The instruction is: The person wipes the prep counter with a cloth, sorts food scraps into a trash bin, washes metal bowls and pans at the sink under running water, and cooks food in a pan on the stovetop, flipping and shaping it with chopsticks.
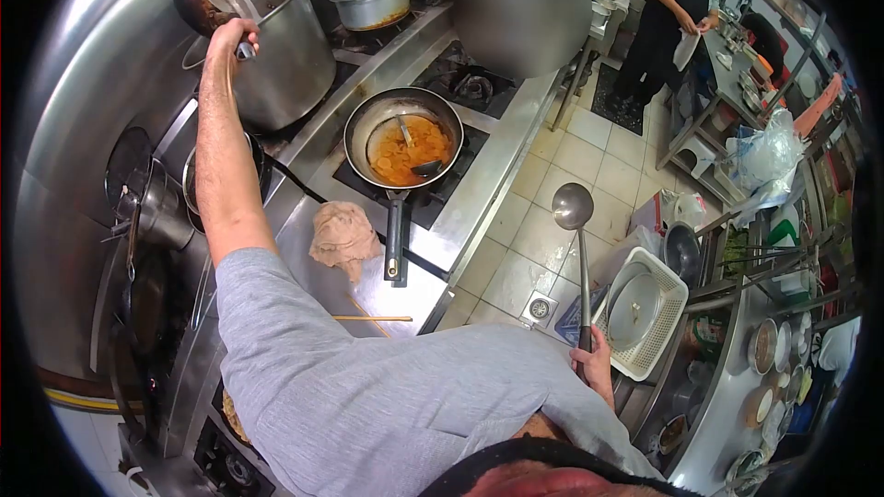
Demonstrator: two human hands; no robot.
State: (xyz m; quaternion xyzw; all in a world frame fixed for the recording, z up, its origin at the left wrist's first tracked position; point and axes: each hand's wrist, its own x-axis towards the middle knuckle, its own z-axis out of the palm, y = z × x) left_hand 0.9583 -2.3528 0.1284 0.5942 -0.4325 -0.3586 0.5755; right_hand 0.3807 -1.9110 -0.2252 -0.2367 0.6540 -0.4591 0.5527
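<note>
At the upper left my left hand [236,37] is wrapped round the handle of a dark, browned saucepan [195,2], which is tilted beside the rim of a tall steel stockpot [293,74]. My right hand [594,364], low on the right, grips the handle of a long steel ladle [573,206], its bowl raised over the floor. Between the two, a frying pan [359,136] on a burner holds orange-brown sauce [396,164] with pieces in it and a spoon-like utensil [425,168]. A crumpled beige cloth [343,235] lies on the steel surface near the pan's handle.
A lidded aluminium pot [370,2] stands behind the stockpot. Wooden sticks [373,318] lie by my sleeve. A white basket [677,299] with round metal pieces is at my right. Further back, a person in a black apron [677,14] holds a cloth beside a counter.
</note>
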